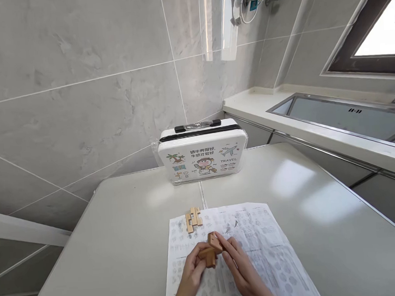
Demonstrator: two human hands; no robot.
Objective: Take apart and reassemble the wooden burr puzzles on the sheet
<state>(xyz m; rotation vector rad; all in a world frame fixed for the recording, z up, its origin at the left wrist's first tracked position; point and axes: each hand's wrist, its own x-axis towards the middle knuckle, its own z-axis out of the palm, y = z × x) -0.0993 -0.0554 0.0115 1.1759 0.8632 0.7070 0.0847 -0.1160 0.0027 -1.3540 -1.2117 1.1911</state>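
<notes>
Both of my hands grip a small wooden interlocking puzzle (211,250) just above a printed instruction sheet (258,238). My left hand (191,271) pinches its lower left part with curled fingers. My right hand (237,264) holds its right side, fingertips pressed on the upper block. Two or three loose wooden puzzle pieces (193,217) lie together at the sheet's top left corner, apart from both hands.
A white case (202,152) with cartoon travel pictures, wrapped in plastic, stands at the back of the white table (121,225) against the grey tiled wall. To the right run a counter and a steel sink (337,115) under a window.
</notes>
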